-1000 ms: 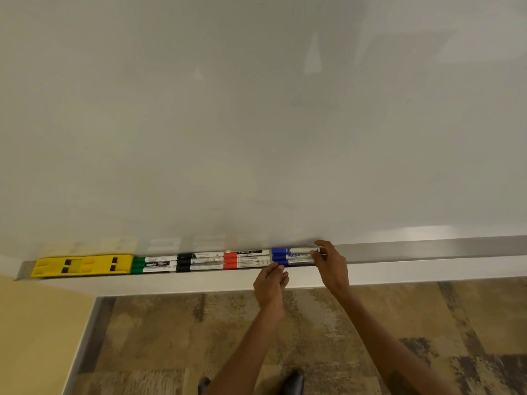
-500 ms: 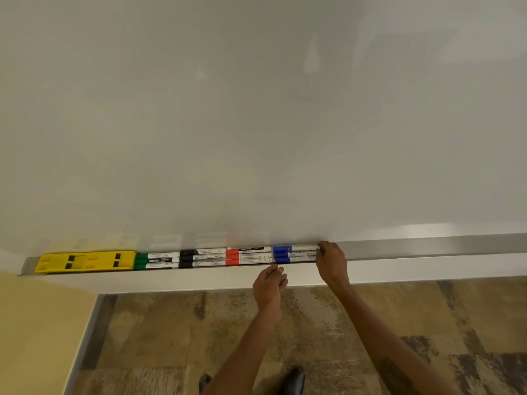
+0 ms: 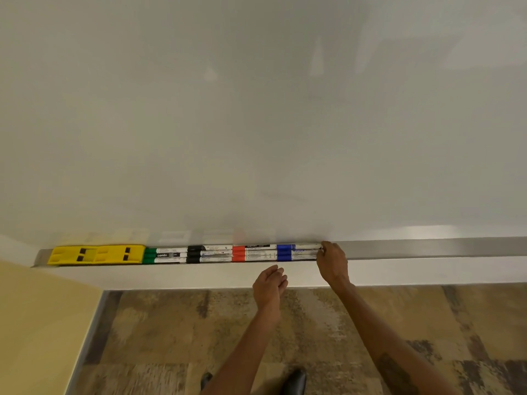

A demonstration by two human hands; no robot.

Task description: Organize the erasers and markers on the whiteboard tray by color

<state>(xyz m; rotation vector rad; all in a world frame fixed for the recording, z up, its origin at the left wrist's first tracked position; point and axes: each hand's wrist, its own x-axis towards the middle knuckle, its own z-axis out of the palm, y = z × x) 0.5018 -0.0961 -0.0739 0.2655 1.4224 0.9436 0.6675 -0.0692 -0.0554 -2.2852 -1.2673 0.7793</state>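
On the metal whiteboard tray (image 3: 427, 248) lie two yellow erasers (image 3: 95, 254) at the far left. Right of them, in a row, come green-capped markers (image 3: 164, 255), black-capped markers (image 3: 206, 253), red-capped markers (image 3: 251, 252) and blue-capped markers (image 3: 296, 251), each colour stacked three deep. My right hand (image 3: 332, 263) rests at the right ends of the blue markers, fingertips touching them. My left hand (image 3: 269, 285) hangs just below the tray under the red and blue markers, fingers loosely curled, holding nothing.
The blank whiteboard (image 3: 256, 109) fills the upper view. A yellow wall (image 3: 34, 323) stands at the left. Patterned carpet (image 3: 171, 332) lies below, with a dark shoe (image 3: 295, 379) at the bottom edge. The tray runs on bare to the right.
My right hand has stayed at the blue markers' right ends, its fingers closing in against them. My left hand has dropped slightly away from the tray.
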